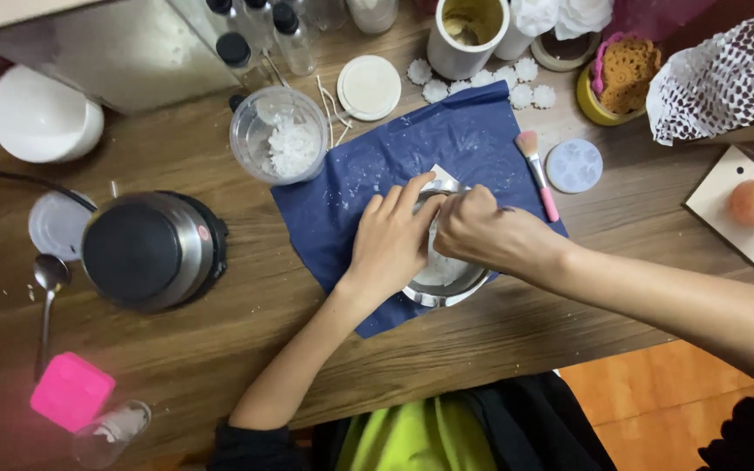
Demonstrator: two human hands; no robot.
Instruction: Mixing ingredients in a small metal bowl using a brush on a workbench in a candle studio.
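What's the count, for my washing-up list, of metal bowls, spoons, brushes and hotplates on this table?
Metal bowls: 1
Spoons: 1
Brushes: 1
Hotplates: 1
Total: 4

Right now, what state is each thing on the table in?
Left hand: on the bowl's rim.
Right hand: fist over the bowl.
Steel bowl: upright, on the blue cloth.
Plastic cup: open, holds white flakes.
Brush: lying flat.
Spoon: lying flat.
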